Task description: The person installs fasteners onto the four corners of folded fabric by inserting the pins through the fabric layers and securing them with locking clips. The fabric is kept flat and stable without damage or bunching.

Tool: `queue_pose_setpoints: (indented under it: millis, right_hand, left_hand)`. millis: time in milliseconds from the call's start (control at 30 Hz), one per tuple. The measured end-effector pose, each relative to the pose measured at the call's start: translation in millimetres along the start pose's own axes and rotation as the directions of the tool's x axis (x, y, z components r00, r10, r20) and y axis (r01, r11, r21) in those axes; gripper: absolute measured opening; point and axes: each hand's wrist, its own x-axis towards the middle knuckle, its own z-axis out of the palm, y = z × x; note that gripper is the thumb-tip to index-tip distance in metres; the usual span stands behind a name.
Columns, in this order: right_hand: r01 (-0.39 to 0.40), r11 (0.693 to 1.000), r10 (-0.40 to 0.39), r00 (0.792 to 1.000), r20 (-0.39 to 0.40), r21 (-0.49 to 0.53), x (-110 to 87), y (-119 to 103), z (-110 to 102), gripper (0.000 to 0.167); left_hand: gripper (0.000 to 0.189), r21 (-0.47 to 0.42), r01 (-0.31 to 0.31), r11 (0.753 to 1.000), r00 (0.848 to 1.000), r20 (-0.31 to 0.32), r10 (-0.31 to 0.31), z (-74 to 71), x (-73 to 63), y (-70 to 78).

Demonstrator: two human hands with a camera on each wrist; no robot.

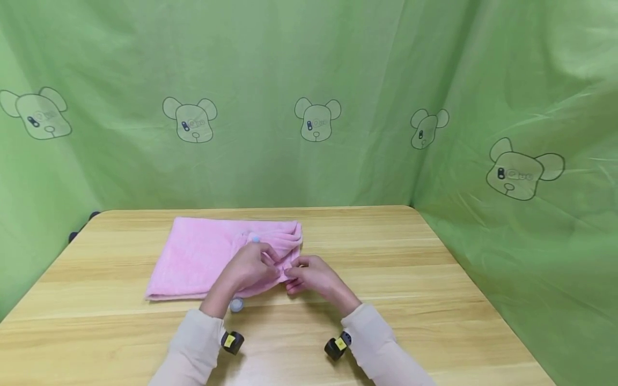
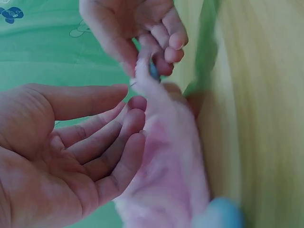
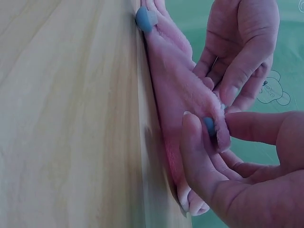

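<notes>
A fluffy pink cloth [image 1: 193, 254], folded flat on the left, lies on the table with its right-hand corner bunched up. My left hand [image 1: 248, 265] reaches over it and pinches the edge of that corner, fingers curled. From the right, my right hand [image 1: 314, 276] holds the same edge between thumb and forefinger. At that edge sits a small round blue piece [image 3: 209, 126], beside the right thumb; its kind is unclear. Another blue-capped piece [image 3: 145, 19] with a pale base shows farther along the cloth. A small whitish bit [image 2: 133, 84] lies near the left thumb tip.
A light wood table [image 1: 410, 300] carries everything. One round greyish-blue piece [image 1: 236, 305] is by the left wrist, near the cloth's front edge; a light blue one [image 1: 256, 239] is on the cloth behind the left hand. Green curtains [image 1: 251, 53] with bear outlines hang behind and alongside.
</notes>
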Motion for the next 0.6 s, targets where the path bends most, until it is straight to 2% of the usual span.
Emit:
queue_pose_setpoints:
  millis: [100, 233, 400, 533, 600]
  right_hand:
    - [0.018, 1.000, -0.018, 1.000, -0.011, -0.005, 0.0, 0.9, -0.2, 0.016]
    - [0.026, 1.000, -0.026, 0.999, -0.022, -0.007, 0.2, 0.5, 0.4, 0.018]
    - [0.030, 0.999, -0.031, 0.999, -0.031, -0.022, -1.1, 0.5, -0.2, 0.020]
    - [0.028, 0.999, -0.029, 0.998, -0.056, -0.023, -0.9, 1.8, -0.1, 0.021]
    - [0.029, 0.999, -0.030, 0.996, -0.078, -0.014, 0.2, 3.0, 0.1, 0.020]
  left_hand:
    - [0.016, 0.092, 0.006, 0.996, 1.000, -0.023, -0.004, -7.1, -5.1, 0.2]
    - [0.010, 0.207, 0.018, 0.978, 0.999, -0.040, -0.010, -19.4, -17.2, -1.9]
    - [0.011, 0.301, 0.021, 0.953, 1.000, -0.015, -0.018, -30.5, -31.0, -5.4]
    - [0.015, 0.353, 0.063, 0.933, 0.997, 0.028, -0.078, -33.8, -37.8, -5.3]
    - [0.017, 0.375, 0.093, 0.922, 0.990, 0.062, -0.125, -33.1, -39.8, -4.5]
